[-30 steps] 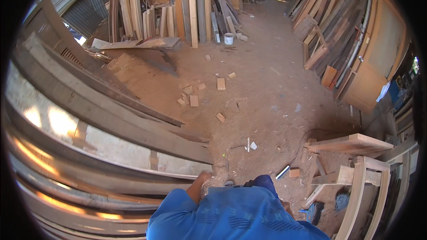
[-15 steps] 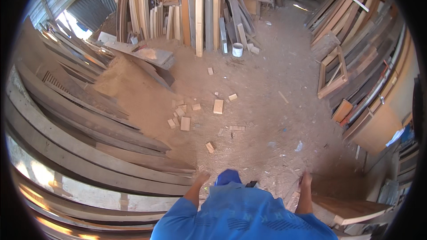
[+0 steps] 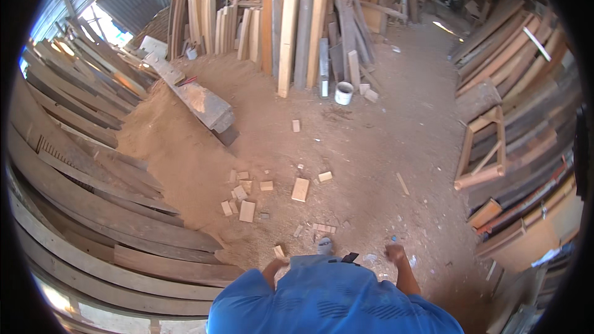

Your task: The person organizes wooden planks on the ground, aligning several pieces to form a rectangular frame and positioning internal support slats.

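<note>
My left hand hangs low beside the blue shirt, its fingers mostly hidden. Just beyond it lies a small wood block on the dusty floor; I cannot tell whether they touch. On the other side my right hand hangs above the floor, fingers curled in, with nothing seen in it. A grey shoe shows ahead of the shirt. Farther forward lie a larger pale block, another block and several small offcuts.
Long boards are stacked along the left. A plank rests on a sawdust heap. Upright timber stands at the back, near a white bucket. At right, a wooden frame leans against piled boards.
The view has moved forward and turned somewhat left. The blocks and bucket appear lower in the picture. A shoe shows where a blue trouser leg was. My right hand has swung forward and inward.
</note>
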Motion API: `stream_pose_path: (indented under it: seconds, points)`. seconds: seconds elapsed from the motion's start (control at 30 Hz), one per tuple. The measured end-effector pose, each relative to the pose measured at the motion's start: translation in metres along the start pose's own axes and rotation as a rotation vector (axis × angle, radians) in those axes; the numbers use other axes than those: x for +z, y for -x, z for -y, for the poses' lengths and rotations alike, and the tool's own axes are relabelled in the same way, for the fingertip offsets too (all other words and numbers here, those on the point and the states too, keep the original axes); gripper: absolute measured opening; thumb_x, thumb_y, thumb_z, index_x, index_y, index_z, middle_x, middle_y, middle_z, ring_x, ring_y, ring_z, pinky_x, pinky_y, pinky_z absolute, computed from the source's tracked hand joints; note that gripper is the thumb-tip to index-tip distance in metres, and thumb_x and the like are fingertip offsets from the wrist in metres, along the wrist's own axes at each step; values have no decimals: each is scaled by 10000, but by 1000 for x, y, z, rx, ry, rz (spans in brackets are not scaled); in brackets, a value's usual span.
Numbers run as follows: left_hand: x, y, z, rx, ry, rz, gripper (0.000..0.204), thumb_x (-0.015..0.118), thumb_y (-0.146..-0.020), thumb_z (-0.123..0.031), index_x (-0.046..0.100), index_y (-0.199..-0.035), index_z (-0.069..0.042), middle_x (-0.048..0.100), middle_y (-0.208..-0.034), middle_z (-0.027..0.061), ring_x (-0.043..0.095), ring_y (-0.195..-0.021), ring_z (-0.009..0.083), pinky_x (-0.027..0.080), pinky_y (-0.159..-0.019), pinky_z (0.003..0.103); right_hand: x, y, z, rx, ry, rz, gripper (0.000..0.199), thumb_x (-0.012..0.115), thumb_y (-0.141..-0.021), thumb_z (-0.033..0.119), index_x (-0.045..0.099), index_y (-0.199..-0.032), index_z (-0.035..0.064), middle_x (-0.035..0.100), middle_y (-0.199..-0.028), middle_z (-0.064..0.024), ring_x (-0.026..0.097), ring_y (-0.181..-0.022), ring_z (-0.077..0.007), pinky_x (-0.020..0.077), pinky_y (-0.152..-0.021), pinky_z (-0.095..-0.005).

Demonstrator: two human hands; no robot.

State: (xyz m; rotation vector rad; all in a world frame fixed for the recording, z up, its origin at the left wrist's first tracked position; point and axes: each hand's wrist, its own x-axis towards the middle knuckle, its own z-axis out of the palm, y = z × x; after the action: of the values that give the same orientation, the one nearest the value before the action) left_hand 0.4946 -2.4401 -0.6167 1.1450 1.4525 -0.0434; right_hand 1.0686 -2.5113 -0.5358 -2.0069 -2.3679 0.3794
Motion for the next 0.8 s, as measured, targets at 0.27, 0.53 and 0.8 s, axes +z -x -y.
stream_pose_path:
  seconds: [0.27, 0.53, 0.8]
  points:
    - [-179, -162, -393, 447, 13, -300, 495, 536, -924, -415, 581, -1264, -58, 615, -1233, 211, 582, -1163, 338, 447, -967, 421, -48, -56, -41, 888, -694, 445, 221, 550, -840, 256, 661, -870, 68, 676, -772, -161, 668, -745, -345, 509, -645, -465]
    - [-272, -243, -283, 85, -304, -496, 427, 456, -963, -316, 614, -1196, 5, 600, -1242, 240, 549, -1189, 394, 415, -1019, 451, -88, -427, -161, 449, -533, 465, 292, 489, -911, 231, 677, -871, 11, 671, -748, -190, 665, -739, -342, 498, -669, -442]
    - [-218, -279, -242, -409, 454, -509, 529, 719, -746, -401, 684, -1051, 30, 695, -1042, 197, 674, -948, 321, 531, -818, 433, -199, -948, -211, 414, -679, -331, 227, 541, -945, 230, 609, -1027, 29, 562, -677, -12, 543, -578, -195, 435, -508, -390]
